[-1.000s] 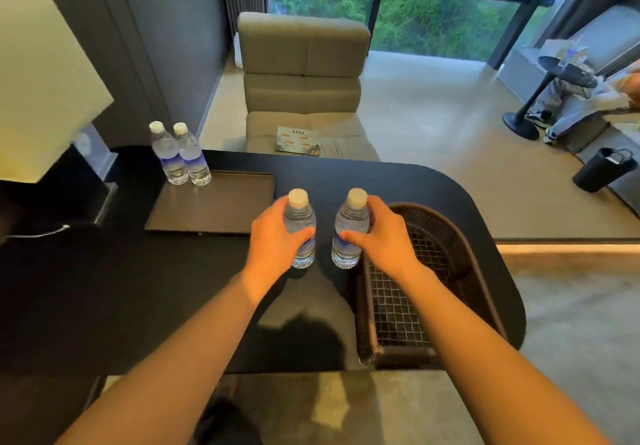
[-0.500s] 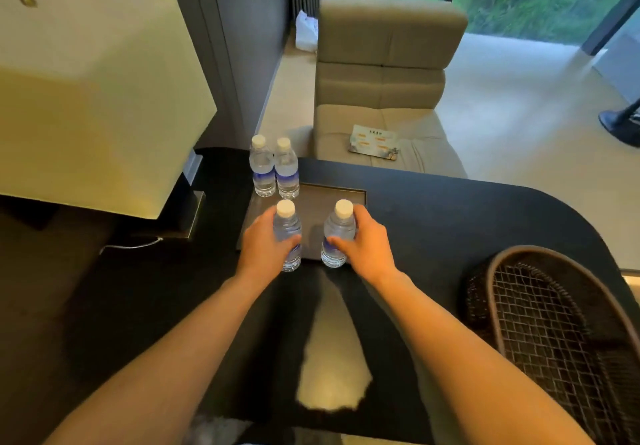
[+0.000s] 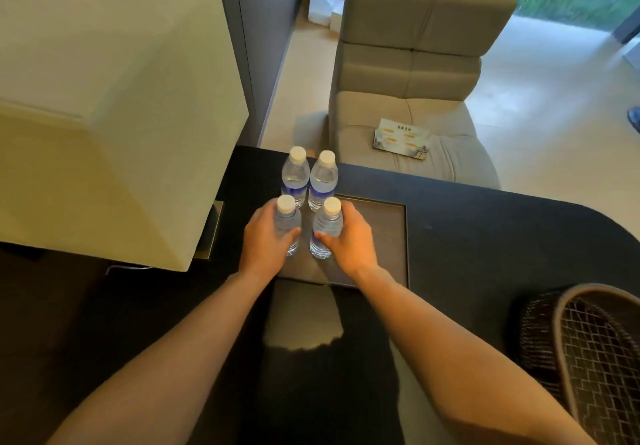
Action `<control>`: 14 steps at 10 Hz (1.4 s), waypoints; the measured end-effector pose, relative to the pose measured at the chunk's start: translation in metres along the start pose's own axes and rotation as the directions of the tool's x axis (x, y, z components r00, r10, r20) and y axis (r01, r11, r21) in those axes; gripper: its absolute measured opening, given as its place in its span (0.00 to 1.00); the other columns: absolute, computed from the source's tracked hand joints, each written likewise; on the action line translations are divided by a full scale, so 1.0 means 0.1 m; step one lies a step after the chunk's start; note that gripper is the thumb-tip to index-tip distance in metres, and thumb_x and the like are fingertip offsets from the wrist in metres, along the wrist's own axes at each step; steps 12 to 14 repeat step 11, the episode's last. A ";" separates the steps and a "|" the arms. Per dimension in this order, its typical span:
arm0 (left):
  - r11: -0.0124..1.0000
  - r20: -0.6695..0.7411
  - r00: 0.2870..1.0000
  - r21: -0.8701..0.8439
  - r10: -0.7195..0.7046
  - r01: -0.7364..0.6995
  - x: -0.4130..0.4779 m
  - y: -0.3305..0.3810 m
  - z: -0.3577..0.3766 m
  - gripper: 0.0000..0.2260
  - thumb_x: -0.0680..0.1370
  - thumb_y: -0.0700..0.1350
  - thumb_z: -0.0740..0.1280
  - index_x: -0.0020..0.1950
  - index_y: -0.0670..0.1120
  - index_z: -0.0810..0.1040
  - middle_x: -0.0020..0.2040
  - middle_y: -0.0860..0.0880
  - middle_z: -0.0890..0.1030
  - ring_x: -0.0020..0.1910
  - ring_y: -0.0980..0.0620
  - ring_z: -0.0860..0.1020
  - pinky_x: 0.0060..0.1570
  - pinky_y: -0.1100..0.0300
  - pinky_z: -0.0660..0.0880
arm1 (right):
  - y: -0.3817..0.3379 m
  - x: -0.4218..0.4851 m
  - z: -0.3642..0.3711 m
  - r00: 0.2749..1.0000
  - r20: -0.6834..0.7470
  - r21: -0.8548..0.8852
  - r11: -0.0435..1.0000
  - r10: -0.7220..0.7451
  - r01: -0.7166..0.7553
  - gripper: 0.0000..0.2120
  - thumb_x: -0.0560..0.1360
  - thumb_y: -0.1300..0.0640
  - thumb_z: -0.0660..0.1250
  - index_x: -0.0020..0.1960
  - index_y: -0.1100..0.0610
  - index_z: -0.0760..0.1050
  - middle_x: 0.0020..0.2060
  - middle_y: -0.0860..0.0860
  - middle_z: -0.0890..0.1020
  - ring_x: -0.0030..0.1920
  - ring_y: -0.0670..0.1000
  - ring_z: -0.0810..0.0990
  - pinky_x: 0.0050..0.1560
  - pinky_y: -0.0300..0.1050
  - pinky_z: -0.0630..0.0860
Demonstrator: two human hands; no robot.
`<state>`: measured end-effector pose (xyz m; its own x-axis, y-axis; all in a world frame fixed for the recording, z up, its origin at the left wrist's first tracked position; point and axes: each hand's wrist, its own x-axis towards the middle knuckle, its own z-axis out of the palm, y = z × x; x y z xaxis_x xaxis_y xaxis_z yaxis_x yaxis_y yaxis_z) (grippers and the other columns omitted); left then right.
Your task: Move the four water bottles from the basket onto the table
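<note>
Both clear plastic water bottles had travelled from beside the dark woven basket to the flat brown tray on the black surface. My left hand held one bottle, my right hand the other, behind two standing bottles; only releasing seemed left.

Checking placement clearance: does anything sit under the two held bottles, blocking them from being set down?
Nothing visible does. The left hand and right hand hold bottles upright at the tray, just in front of the two standing bottles.
</note>
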<state>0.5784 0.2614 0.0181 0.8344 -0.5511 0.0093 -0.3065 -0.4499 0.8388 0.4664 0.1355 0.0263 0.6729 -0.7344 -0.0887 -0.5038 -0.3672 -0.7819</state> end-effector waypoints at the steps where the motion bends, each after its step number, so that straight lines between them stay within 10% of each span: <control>1: 1.000 0.009 1.000 0.004 0.024 -0.024 0.14 -0.02 0.02 0.28 0.72 0.41 0.79 0.70 0.49 0.74 0.66 0.46 0.79 0.66 0.47 0.76 0.57 0.58 0.72 | -0.02 0.10 0.07 0.999 -0.033 -0.013 1.000 0.024 -0.024 0.31 0.72 0.55 0.80 0.70 0.51 0.70 0.65 0.52 0.79 0.66 0.53 0.77 0.66 0.55 0.77; 14: 1.000 0.011 1.000 -0.002 -0.018 0.018 0.42 -0.09 0.21 0.40 0.74 0.45 0.78 0.80 0.48 0.60 0.76 0.44 0.69 0.73 0.43 0.69 0.63 0.54 0.68 | -0.06 0.25 0.20 0.993 -0.079 0.090 0.993 0.087 -0.080 0.40 0.72 0.53 0.81 0.77 0.56 0.64 0.73 0.55 0.72 0.72 0.54 0.73 0.70 0.50 0.71</control>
